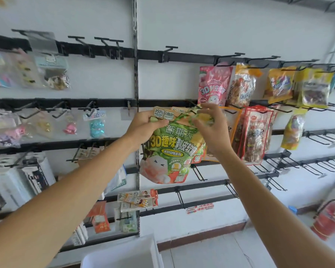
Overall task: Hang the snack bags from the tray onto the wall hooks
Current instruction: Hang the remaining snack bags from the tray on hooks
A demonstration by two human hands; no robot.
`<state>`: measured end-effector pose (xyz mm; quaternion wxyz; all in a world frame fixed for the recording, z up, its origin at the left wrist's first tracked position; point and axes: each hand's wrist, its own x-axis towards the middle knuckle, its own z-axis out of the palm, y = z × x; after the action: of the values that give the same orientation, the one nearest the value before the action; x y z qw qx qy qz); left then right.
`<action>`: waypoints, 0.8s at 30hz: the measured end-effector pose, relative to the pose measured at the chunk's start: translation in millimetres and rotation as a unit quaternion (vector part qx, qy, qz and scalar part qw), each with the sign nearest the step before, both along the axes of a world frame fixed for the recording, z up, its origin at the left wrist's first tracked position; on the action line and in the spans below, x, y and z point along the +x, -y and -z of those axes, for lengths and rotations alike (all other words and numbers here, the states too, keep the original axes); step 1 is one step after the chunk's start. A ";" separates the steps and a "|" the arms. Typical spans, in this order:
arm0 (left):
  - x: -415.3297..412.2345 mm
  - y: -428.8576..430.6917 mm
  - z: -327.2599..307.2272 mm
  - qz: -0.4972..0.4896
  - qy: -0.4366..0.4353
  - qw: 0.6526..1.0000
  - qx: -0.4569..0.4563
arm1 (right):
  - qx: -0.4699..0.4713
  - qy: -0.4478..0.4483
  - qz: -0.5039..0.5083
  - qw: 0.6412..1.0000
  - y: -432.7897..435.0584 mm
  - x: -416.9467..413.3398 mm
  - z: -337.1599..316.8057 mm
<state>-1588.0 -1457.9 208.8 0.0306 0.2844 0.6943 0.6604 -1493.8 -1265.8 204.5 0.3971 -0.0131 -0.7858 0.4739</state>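
The left hand [143, 125] curls its fingers round the top left corner of a green snack bag [170, 151], thumb over the front. The right hand [213, 130] pinches the crumpled top right edge of the same bag between thumb and fingertips, the other fingers spread loosely. The green snack bag is held up against the wall, and its top sits close to a black hook [192, 104]; whether it is threaded onto the hook cannot be told. Its front reads "3D趣味剥皮软糖", with "冰封动物系列" below, and badges at the top say "≥50%" and "0脂肪". Just above and right of the green snack bag hangs a pink bag [214, 85] marked "bobo" and "3D剥皮软糖". Right of the green snack bag hangs a red-edged clear bag [255, 134], and further up to the right hang yellow bags [278, 84], their print too blurred to read. Below the green snack bag, at the bottom edge, is the white tray [124, 252].
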 end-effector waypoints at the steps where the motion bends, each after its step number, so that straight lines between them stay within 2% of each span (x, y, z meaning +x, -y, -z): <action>1: -0.5 -0.8 1.4 -0.002 0.002 1.000 0.002 | 0.077 -0.002 0.044 0.996 2.2 -3.2 -0.6; 3: -1.5 -2.6 5.0 -0.004 0.007 1.000 0.008 | 0.187 -0.003 0.102 0.977 4.9 -11.7 2.7; 4: -2.2 -3.7 7.6 -0.004 0.010 1.000 0.010 | 0.205 0.003 0.109 0.973 6.9 -14.7 3.5; 11: -10.8 -9.3 27.2 0.004 -0.003 1.000 -0.013 | 0.194 0.082 0.040 0.977 -8.6 -29.4 14.8; 15: -15.3 -22.1 32.0 -0.011 -0.065 0.996 -0.064 | 0.147 0.066 0.028 0.986 -27.4 -36.6 29.2; 19: -14.7 -39.5 24.1 -0.033 -0.142 0.986 -0.077 | 0.137 0.068 0.010 0.988 -50.7 -44.3 28.6; 24: -24.1 -70.0 11.4 -0.055 -0.148 0.984 -0.086 | 0.147 0.057 -0.018 0.987 -86.7 -52.9 17.1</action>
<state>-1612.1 -1387.9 197.5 -0.0847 0.3369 0.7603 0.5490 -1546.7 -1179.1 187.5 0.3409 0.0330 -0.8682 0.3591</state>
